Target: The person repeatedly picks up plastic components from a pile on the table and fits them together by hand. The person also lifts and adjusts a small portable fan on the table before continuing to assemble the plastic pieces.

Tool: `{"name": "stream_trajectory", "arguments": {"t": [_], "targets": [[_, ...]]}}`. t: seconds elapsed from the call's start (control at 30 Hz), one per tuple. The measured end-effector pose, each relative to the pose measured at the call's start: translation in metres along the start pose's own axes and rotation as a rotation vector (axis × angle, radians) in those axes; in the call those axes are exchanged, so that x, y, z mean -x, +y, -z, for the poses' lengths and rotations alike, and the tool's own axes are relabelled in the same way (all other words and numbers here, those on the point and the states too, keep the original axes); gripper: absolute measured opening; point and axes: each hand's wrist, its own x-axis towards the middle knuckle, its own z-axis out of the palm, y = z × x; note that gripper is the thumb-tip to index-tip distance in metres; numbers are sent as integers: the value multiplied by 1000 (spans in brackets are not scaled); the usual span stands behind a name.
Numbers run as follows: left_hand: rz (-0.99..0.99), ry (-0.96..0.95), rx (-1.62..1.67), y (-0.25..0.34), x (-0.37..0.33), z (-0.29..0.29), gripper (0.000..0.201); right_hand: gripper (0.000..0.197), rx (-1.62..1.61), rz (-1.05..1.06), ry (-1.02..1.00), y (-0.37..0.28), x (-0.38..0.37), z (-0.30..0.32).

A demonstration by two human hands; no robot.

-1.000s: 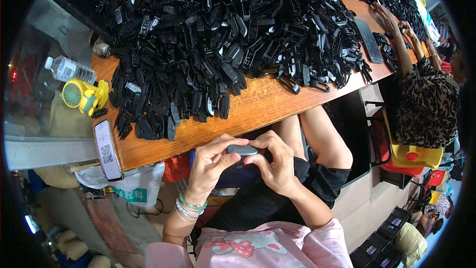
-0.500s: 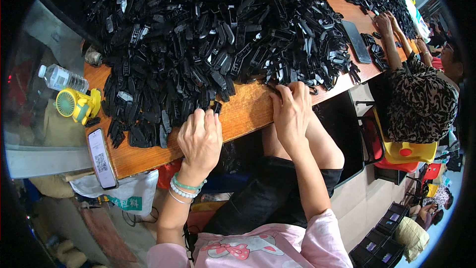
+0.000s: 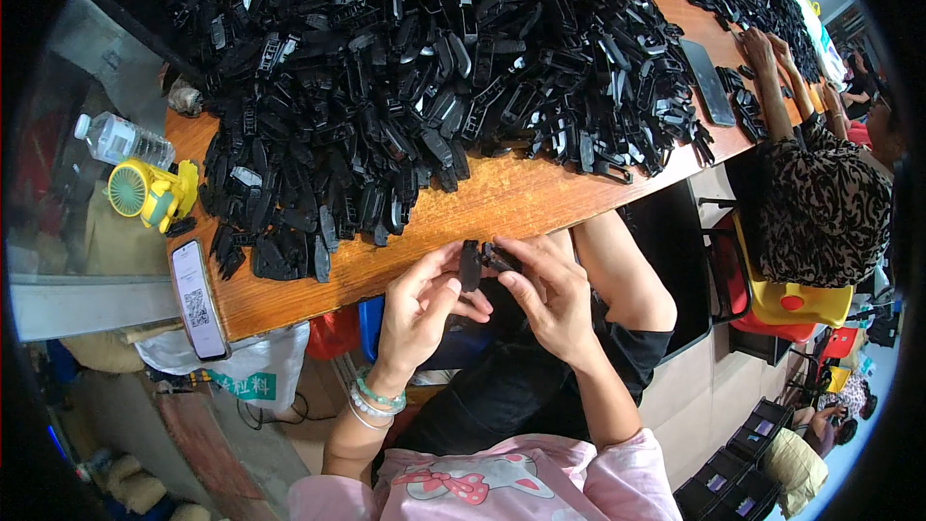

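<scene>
Close to the front edge of the wooden table, both my hands are raised and near each other. Between thumb and fingers, my left hand (image 3: 422, 304) pinches a flat black plastic part (image 3: 470, 266) held upright. My right hand (image 3: 552, 301) grips another black plastic part (image 3: 500, 259), its shape partly covered by the fingers. The two parts meet or nearly meet; whether they are joined I cannot tell. Beyond them spreads a large heap of similar black plastic parts (image 3: 386, 87), long and narrow.
The table (image 3: 463, 217) ends just before my knees. At left are a phone (image 3: 200, 304), a small yellow fan (image 3: 149, 195) and a water bottle (image 3: 125, 140). Another phone (image 3: 707, 84) lies right of the heap. A co-worker (image 3: 820, 203) sits at right, hands on the table.
My hands have come back from the edge of the heap toward my body and closer together. The black parts now show between my fingers.
</scene>
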Motion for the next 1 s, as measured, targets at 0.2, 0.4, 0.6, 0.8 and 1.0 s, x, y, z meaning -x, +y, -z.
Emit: {"name": "stream_trajectory", "arguments": {"t": [0.2, 0.4, 0.6, 0.8, 1.0], "targets": [[-103, -4, -284, 2, 6, 12, 34, 31, -93, 69, -72, 1, 5, -4], [-307, 5, -677, 12, 6, 14, 30, 33, -35, 32, -170, -4, 4, -3], [-525, -33, -875, 20, 6, 10, 27, 42, 174, 186, -174, -3, 6, -6], [-306, -31, -758, 21, 10, 6, 23, 48, 362, 266, -199, 1, 10, -9], [-431, -34, -741, 7, 12, 10, 32, 43, 223, 177, -7, -8, 24, -29]]}}
